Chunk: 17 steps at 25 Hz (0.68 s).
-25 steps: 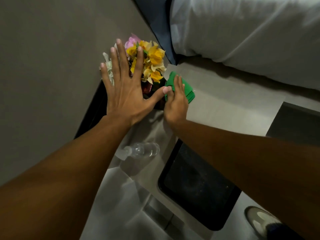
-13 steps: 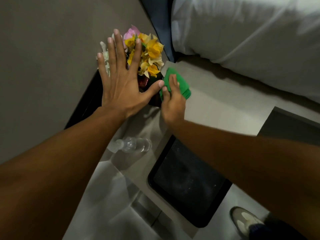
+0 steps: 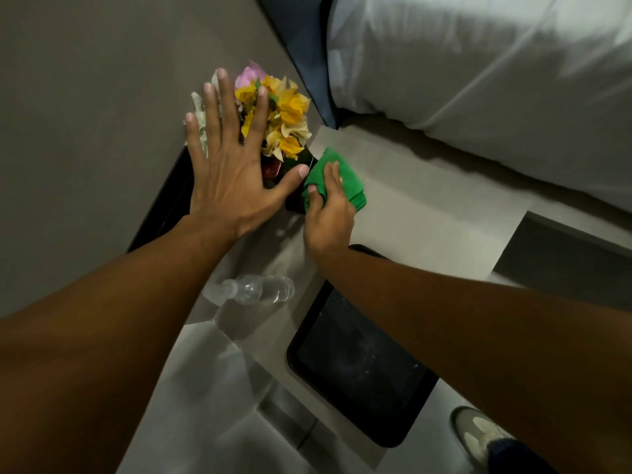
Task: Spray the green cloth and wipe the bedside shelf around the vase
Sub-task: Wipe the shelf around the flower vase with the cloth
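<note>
My right hand (image 3: 330, 220) presses a folded green cloth (image 3: 352, 184) flat on the pale bedside shelf (image 3: 427, 213), just right of the vase. The dark red vase (image 3: 273, 167) is mostly hidden; yellow, pink and white flowers (image 3: 290, 111) rise out of it. My left hand (image 3: 227, 165) hovers with spread fingers over the vase and flowers, thumb tip close to the cloth, holding nothing. A clear spray bottle (image 3: 260, 289) lies on its side on the shelf below my left forearm.
A grey wall (image 3: 85, 114) borders the shelf on the left. A bed with a white pillow (image 3: 478, 73) lies to the upper right. A black tray (image 3: 359, 364) sits on the shelf under my right forearm. My shoe (image 3: 475, 436) shows at bottom right.
My right hand has slid the green cloth slightly to the right along the shelf, away from the vase. My left hand stays spread over the flowers.
</note>
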Tool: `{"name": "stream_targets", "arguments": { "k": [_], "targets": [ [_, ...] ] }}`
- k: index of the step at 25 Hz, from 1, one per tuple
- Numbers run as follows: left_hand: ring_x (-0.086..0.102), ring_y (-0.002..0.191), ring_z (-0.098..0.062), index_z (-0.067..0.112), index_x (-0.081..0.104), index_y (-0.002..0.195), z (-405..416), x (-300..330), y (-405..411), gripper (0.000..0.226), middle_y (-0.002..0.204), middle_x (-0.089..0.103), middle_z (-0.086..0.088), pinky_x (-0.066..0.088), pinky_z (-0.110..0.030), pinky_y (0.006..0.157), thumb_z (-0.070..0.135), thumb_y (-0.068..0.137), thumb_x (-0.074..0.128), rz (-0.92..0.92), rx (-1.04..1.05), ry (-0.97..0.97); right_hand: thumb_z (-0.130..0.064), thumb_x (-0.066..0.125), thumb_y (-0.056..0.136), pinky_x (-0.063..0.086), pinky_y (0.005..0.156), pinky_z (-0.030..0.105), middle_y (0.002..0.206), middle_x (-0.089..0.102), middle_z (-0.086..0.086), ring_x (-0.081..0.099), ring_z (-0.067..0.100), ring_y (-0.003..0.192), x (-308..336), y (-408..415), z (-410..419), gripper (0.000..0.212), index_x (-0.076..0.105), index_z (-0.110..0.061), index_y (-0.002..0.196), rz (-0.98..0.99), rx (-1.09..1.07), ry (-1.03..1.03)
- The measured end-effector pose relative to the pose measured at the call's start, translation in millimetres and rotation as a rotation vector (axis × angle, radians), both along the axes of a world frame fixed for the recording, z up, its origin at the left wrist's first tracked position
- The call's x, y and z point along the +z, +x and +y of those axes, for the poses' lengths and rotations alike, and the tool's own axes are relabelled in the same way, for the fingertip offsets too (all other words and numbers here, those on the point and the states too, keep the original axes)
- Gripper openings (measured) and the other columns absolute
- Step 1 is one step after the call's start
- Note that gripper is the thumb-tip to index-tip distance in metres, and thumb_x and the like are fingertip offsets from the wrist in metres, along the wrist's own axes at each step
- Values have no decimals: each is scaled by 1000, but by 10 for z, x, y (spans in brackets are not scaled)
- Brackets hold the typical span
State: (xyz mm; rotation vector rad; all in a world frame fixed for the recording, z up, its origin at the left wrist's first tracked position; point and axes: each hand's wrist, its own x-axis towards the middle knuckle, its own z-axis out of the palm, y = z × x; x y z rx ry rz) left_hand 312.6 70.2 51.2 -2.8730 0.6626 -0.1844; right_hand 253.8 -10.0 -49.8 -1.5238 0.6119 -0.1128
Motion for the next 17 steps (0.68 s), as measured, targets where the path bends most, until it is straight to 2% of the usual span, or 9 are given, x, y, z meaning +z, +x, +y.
{"name": "stream_targets", "arguments": {
  "k": [3, 6, 9, 11, 12, 14, 17],
  "targets": [
    [-11, 149, -42, 25, -3, 156, -16, 17, -34, 92, 162, -9, -25, -4, -61, 117, 74, 87, 34, -4, 14, 1, -16, 47, 102, 35, 115, 32, 152, 47, 11, 46, 28, 138, 39, -253, -44, 44, 46, -13, 146, 27, 2, 137],
    [-10, 149, -41, 26, -4, 156, -29, 27, -40, 91, 162, -8, -24, -1, -61, 117, 73, 87, 33, 0, 24, 22, -19, 41, 104, 50, 103, 44, 132, 63, 13, 61, 27, 119, 143, -304, -284, 37, 54, -15, 140, 95, 11, 413],
    [-9, 150, -39, 26, -8, 155, -31, 53, -67, 93, 163, -8, -20, -4, -61, 115, 78, 87, 28, -16, 54, 72, -22, 37, 106, 57, 93, 46, 118, 68, 11, 66, 28, 108, 312, -350, -569, 30, 63, -19, 120, 135, 14, 599],
    [-8, 150, -37, 25, -10, 155, -29, 112, -128, 95, 164, -8, -18, -5, -63, 114, 82, 85, 22, -33, 70, 107, -22, 35, 106, 55, 95, 51, 116, 69, 12, 67, 31, 108, 426, -453, -764, 29, 64, -23, 111, 175, 79, 578],
    [-8, 150, -37, 24, -10, 155, -38, 125, -178, 96, 164, -7, -18, -3, -64, 115, 83, 85, 21, -38, 72, 121, -21, 35, 106, 55, 95, 52, 116, 69, 13, 67, 33, 108, 471, -538, -866, 30, 64, -20, 113, 192, 118, 563],
    [-6, 150, -37, 24, -8, 155, -41, 114, -342, 97, 164, -5, -18, -1, -65, 116, 83, 84, 21, -42, 94, 99, -19, 34, 107, 57, 92, 47, 116, 70, 14, 68, 33, 109, 560, -723, -1061, 32, 63, -14, 120, 185, 239, 515],
    [-2, 150, -37, 22, -4, 156, 3, 91, -658, 96, 164, 0, -19, 0, -63, 115, 82, 85, 23, -88, 196, 26, -17, 37, 106, 57, 89, 41, 104, 72, 9, 70, 26, 99, 790, -996, -1256, 29, 66, -15, 109, 120, 521, 420]
  ]
}}
